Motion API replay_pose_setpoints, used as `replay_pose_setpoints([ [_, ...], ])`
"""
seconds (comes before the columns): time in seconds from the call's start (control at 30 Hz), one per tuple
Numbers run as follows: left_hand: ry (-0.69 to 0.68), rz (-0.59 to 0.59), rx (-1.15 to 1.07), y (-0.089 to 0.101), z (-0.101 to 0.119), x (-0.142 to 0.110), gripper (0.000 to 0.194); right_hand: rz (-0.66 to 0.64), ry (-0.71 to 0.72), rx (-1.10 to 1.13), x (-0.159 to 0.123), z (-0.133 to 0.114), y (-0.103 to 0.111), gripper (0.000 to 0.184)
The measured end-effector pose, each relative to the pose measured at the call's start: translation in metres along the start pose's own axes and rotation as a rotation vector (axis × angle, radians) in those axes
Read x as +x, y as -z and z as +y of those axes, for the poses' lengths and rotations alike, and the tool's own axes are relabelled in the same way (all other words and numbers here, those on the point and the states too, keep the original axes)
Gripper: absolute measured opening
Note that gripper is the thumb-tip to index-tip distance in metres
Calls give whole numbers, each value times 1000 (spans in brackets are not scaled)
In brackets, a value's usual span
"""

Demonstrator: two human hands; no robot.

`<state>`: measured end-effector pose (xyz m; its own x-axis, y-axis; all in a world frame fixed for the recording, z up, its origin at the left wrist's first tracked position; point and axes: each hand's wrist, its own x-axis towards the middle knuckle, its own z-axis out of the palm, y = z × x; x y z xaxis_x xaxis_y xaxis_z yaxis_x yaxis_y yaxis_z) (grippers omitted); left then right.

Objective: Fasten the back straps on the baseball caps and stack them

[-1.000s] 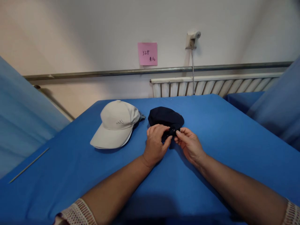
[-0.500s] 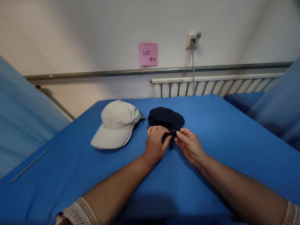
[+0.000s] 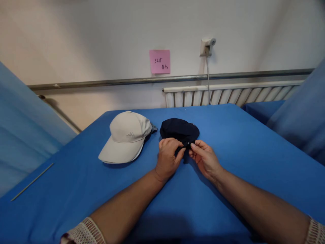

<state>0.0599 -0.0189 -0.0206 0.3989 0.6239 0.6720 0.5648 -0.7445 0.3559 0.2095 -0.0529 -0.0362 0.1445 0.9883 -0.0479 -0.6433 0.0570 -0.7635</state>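
Note:
A dark navy cap [image 3: 179,128] lies at the middle of the blue-covered table, its strap side toward me. My left hand [image 3: 169,155] grips the near edge of this cap on the left, thumb and fingers pinched at the dark strap. From the right, my right hand [image 3: 204,157] pinches the other side of the strap between thumb and fingers. A small shiny piece shows on the strap between my hands; its details are too small to make out. Left of my hands sits a cream baseball cap [image 3: 128,130], brim toward me, with another dark cap or lining partly visible beneath it.
A thin stick [image 3: 32,182] lies on the blue cloth [image 3: 76,189] at the left. Blue curtains [image 3: 22,118] hang on both sides. Behind the table are a radiator [image 3: 198,96], a metal pipe, a pink note [image 3: 159,61] and a plugged-in socket [image 3: 206,47] with a cord.
The view has tilted up very slightly, so everything sits a little lower. Both hands keep their pinch on the navy cap's strap, with almost no movement.

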Motion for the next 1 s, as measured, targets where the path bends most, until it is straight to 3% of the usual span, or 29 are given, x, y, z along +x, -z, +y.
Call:
replay_pose_setpoints([
  [0.4,-138,43,114,6,-4,1,15,-20,-114,25,-1,2,1,27],
  [0.77,-125,-17,120,8,-2,4,11,-18,-76,4,1,2,2,27],
  [1.0,-147,7,115,5,-5,2,15,-23,-196,2,-3,2,0,31],
])
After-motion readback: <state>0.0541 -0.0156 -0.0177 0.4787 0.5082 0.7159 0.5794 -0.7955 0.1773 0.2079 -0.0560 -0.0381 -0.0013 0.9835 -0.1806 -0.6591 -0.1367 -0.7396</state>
